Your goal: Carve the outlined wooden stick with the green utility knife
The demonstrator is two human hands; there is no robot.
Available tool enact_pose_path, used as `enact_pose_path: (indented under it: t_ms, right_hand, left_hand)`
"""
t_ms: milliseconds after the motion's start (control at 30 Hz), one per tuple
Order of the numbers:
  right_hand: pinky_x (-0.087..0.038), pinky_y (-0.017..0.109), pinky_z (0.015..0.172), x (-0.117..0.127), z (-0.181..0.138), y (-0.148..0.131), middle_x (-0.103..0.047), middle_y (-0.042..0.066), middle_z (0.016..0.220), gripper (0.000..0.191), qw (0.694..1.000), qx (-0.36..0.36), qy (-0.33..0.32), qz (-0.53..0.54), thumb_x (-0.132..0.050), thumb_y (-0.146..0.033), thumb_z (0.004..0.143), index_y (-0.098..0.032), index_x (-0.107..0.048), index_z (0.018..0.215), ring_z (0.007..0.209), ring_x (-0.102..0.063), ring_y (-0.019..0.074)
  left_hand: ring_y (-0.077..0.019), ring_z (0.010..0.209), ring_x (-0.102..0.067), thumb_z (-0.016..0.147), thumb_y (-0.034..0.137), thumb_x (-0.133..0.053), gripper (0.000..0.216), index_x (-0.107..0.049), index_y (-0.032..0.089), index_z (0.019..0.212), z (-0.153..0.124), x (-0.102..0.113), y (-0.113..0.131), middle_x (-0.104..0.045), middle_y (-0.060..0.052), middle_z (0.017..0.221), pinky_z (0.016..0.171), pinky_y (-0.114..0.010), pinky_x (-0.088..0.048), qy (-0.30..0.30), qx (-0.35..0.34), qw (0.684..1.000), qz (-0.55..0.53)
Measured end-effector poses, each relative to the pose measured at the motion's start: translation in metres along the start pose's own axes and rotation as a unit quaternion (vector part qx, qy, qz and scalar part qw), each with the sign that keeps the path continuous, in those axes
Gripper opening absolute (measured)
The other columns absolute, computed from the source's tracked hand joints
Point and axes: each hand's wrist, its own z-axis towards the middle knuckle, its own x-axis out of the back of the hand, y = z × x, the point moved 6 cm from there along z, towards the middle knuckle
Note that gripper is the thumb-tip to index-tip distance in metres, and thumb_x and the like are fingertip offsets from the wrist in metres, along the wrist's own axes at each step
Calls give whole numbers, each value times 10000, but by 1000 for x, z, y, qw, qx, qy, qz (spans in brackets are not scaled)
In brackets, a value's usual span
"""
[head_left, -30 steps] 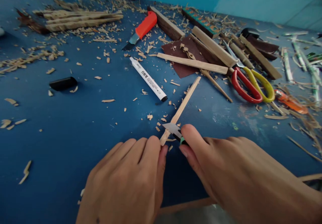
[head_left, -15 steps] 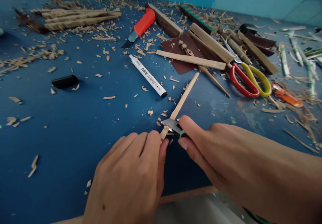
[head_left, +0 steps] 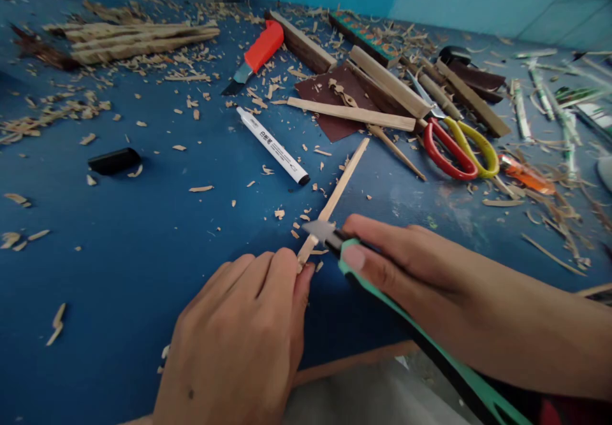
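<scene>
Two hands on one job: stick (head_left: 344,183) being whittled, by the look of it. Using the marker (head_left: 272,144) as landmark: stick is to its right, slanting from nearer than the marker to beyond its black end, not touching it.

Left hand (head_left: 239,329), nearer than the marker: thumb and forefinger pinch the stick's near end, other fingers bunched alongside. Right hand (head_left: 421,272), right of and nearer than the marker: wrapped around the green knife (head_left: 449,364), thumb on the handle. Blade (head_left: 318,228) lies across the stick just past the left fingertips; can't tell if it's biting.

Progress: most of the stick's length looks squared and fairly straight, so I'd call roughing done. Pale cut spot by the blade suggests the near end is what's left. How much more, can't tell. Chips (head_left: 280,213) lie between marker and left hand.
</scene>
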Motion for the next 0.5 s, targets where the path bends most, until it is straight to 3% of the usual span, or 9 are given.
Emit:
enact_pose_path:
  t_ms: [100,267,367,500]
  right_hand:
    - [-382,269,456,4,-3,4,-691,-50,688,277,999,-8,33,-42,-327,-364,1127,-255,-561,1026,535,-650,138]
    - [-198,370,398,-11,-11,-5,-559,-84,548,148,985,35,-28,-165,-368,-292,1079,-257,-496,1015,333,-513,179]
    - [-227,376,416,-17,-13,-12,-603,-66,626,113,979,49,-37,-192,-419,-190,991,-248,-494,1052,390,-566,188]
    - [-349,363,444,-20,-13,-22,-660,-40,679,402,973,63,-25,-220,-423,-65,798,-197,-513,1166,462,-632,188]
  left_hand:
    - [-243,584,-532,1060,278,-457,259,-456,274,801,0,0,-1,-524,11,666,603,-375,-308,-5,-2,1000,-4]
    - [-243,556,-517,1060,285,-449,285,-462,274,776,1,0,0,-506,10,635,590,-379,-303,17,-13,1000,14]
    - [-242,547,-480,1055,280,-458,297,-466,271,758,0,-1,1,-470,12,623,593,-384,-281,28,-21,999,25]
    - [-245,584,-472,1044,278,-506,274,-489,262,771,-3,-2,-1,-479,5,643,612,-385,-273,45,-17,999,17]
